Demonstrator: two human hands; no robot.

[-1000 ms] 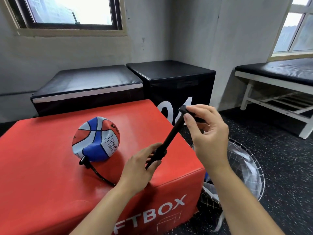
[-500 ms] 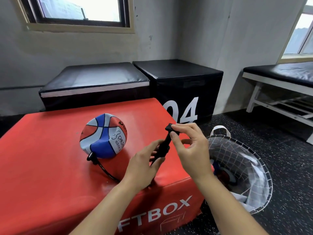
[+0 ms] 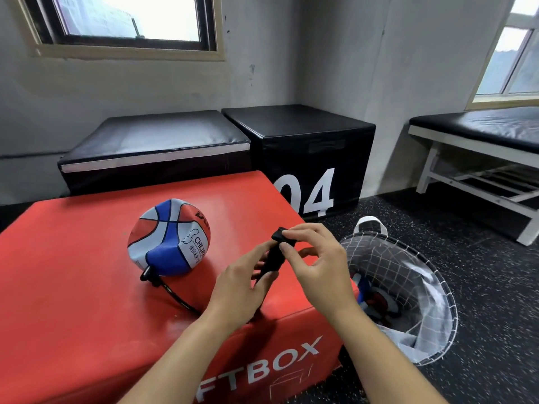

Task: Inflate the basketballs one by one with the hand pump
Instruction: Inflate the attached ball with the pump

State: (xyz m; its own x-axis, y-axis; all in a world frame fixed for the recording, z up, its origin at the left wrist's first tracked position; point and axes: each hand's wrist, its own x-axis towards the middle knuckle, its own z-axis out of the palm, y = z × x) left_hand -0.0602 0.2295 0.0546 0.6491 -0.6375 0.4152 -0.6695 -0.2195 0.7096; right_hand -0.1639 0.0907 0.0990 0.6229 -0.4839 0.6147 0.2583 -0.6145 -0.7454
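A partly flat red, white and blue basketball sits on the red soft box. A black hose runs from the ball's lower left side toward my hands. My left hand grips the black hand pump around its barrel. My right hand pinches the pump's handle at the top, which sits pushed down close to the barrel. The pump's lower end is hidden behind my left hand.
A white mesh basket with more balls inside stands on the dark floor right of the box. Two black padded boxes stand behind, one marked 04. A white bench with a black pad is at the right wall.
My right hand has pushed the pump handle down from its extended position to the barrel. The view shifted slightly, and the ball looks a little fuller.
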